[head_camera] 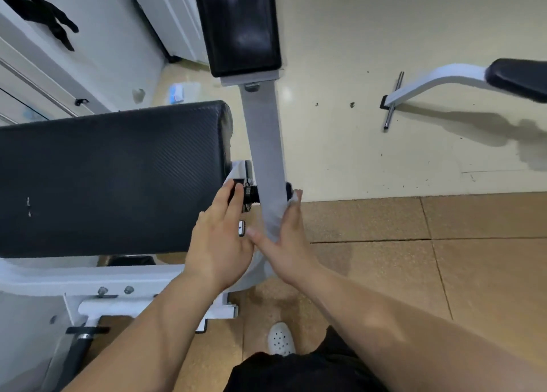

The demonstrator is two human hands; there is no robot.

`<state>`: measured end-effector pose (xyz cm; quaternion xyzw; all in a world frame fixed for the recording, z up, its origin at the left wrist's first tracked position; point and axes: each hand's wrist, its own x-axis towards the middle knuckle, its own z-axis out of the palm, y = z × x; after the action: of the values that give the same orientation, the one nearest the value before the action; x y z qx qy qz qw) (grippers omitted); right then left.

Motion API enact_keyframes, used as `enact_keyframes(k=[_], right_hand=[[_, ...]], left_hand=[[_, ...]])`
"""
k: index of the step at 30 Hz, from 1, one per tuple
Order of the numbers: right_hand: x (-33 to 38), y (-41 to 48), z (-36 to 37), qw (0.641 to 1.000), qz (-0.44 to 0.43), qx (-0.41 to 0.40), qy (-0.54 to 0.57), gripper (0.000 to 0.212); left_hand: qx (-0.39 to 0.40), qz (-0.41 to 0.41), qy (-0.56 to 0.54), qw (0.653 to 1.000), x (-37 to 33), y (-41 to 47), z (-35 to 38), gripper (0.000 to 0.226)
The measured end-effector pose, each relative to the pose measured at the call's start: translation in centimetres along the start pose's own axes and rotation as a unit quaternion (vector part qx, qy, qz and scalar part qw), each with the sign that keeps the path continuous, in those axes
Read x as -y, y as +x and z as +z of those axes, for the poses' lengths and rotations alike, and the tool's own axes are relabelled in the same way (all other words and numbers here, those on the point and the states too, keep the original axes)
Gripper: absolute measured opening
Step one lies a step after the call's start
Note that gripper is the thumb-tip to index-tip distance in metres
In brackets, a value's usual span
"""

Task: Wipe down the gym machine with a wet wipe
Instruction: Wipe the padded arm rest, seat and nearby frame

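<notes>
Pressing wet wipe [273, 227] on gray bar [263, 131], right hand [288, 240].

wet wipe [294, 198] mostly hidden, wide pad [103, 178] cropped left
</notes>
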<state>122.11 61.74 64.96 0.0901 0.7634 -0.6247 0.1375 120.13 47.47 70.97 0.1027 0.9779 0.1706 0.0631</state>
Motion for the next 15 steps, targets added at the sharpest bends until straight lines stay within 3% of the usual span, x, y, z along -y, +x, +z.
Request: enact_keyframes(k=[6,10,13,15], right_hand=[[-2.6,-2.7,2.3,0.994,0.101,-0.001,0.048,0.116],[-0.5,-1.6,2.1,0.994,0.028,-0.062,0.081,0.131],[1.5,-0.5,2.3,0.994,-0.055,-0.094,-0.008,0.111],[0.4,-0.6,2.8,0.975,-0.096,-0.11,-0.166,0.1]], left_hand=[[0.01,0.084,0.022,0.996,1.9,0.2,-0.2,0.093],[0.036,0.098,-0.007,0.995,2.6,0.5,-0.5,0.091],[0.036,0.132,-0.024,0.99,3.4,0.7,-0.4,0.09],[0.033,0.142,-0.023,0.989,4.0,0.7,-0.4,0.092]])
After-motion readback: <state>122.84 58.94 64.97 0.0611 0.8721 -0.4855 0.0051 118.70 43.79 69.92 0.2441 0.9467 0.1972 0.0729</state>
